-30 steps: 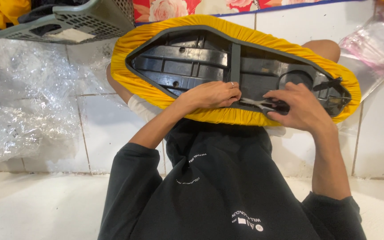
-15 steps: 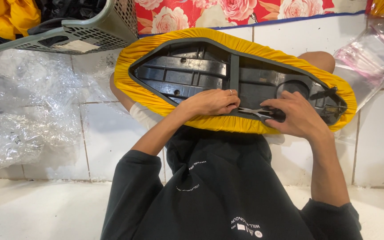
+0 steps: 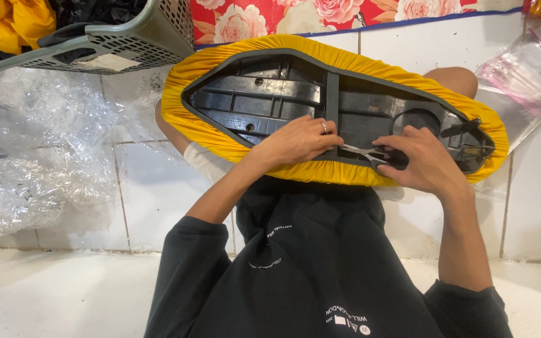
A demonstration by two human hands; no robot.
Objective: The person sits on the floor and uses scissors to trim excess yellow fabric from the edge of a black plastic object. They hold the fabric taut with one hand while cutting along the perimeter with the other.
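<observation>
A motorbike seat lies upside down across my lap, its black plastic base (image 3: 270,100) facing up and a yellow fabric cover (image 3: 220,141) stretched around its rim. My left hand (image 3: 298,141) presses flat on the near edge of the base, fingers on the cover's hem. My right hand (image 3: 424,163) grips a pair of small scissors (image 3: 367,153) with black handles, blades pointing left toward my left hand's fingertips, at the hem.
A grey perforated plastic basket (image 3: 151,37) with yellow and black cloth stands at the top left. Crumpled clear plastic wrap (image 3: 32,156) lies at the left. Clear plastic bags (image 3: 527,75) lie at the right. A floral red fabric (image 3: 320,12) runs along the top.
The view has shifted slightly. Both hands stay at the seat's near edge, the scissors still at the hem between them.
</observation>
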